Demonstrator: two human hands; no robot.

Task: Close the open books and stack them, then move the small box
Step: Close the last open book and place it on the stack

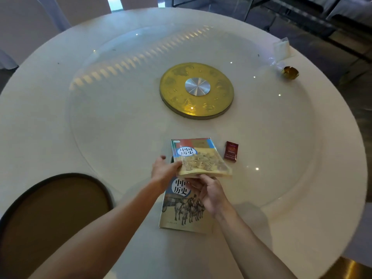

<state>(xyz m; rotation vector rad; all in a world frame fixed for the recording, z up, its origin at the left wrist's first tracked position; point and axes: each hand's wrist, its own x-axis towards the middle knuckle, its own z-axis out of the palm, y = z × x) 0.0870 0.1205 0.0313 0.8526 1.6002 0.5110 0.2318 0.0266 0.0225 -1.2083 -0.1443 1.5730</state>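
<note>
A closed book with a red, blue and tan cover [199,156] is held slightly above the table, tilted. My left hand [164,171] grips its near-left corner and my right hand [209,193] grips its near edge from below. Under both hands a second closed book with horses on its cover [184,212] lies flat near the table's front. The lifted book overlaps that book's far end. A small dark red box [230,150] stands on the table just right of the lifted book, apart from it.
The round white table [50,109] carries a glass turntable with a gold disc [196,90] at its centre. A clear plastic bag [280,50] and a small gold object [290,72] lie at the far right. A brown chair seat [52,214] sits at the near left.
</note>
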